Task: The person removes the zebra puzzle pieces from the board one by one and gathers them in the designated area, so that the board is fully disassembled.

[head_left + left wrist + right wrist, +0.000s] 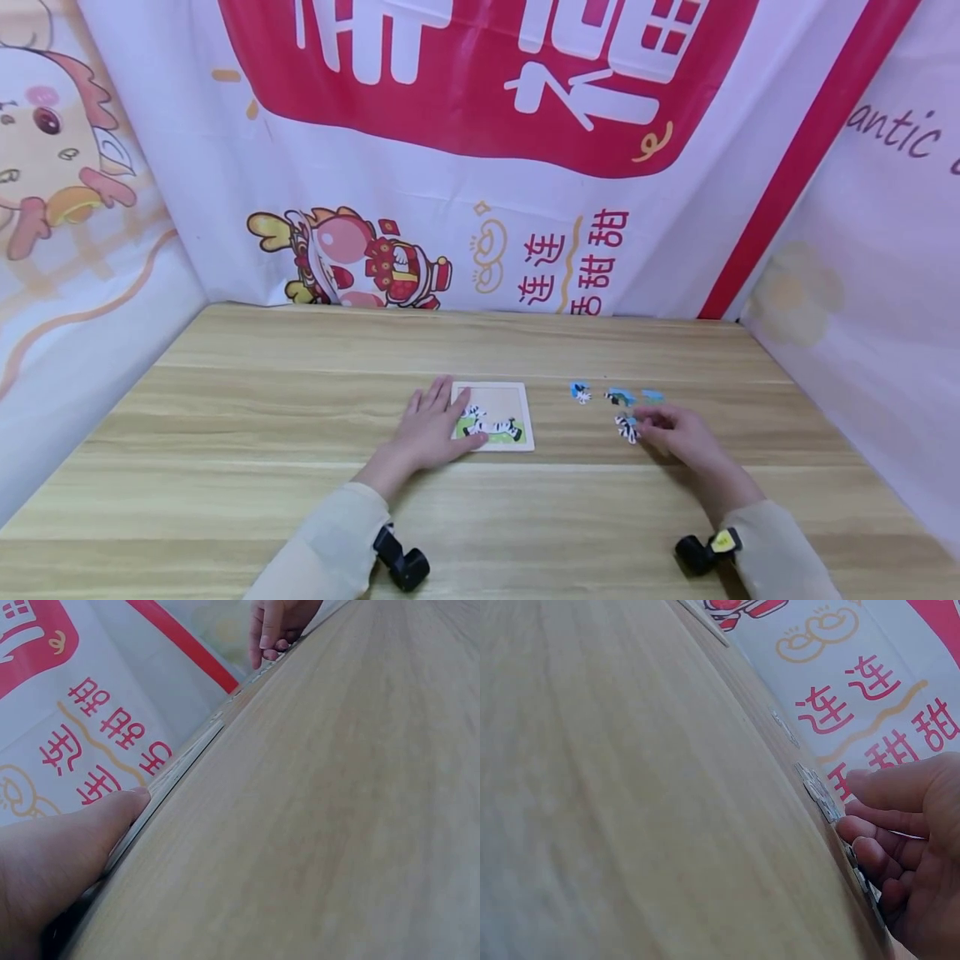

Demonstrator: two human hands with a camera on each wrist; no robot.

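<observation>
My left hand (429, 427) rests on the left side of a square jigsaw tray (491, 384), fingers spread and thumb over the lower edge. Inside the tray, zebra pieces (493, 428) with green ground fill the lower part, while bare board shows above. Over on the right, my right hand (684, 440) is at a striped jigsaw piece (627, 428), its fingers loosely bent. The right wrist view has this piece (817, 793) flat on the table at the fingertips, with thumb and forefinger apart.
Behind the right hand lie more jigsaw pieces: a blue one with stripes (581, 393), a blue-green one (620, 396) and a small blue one (652, 395). The wooden table (525, 525) meets a printed cloth backdrop (420, 192) at the back and sides.
</observation>
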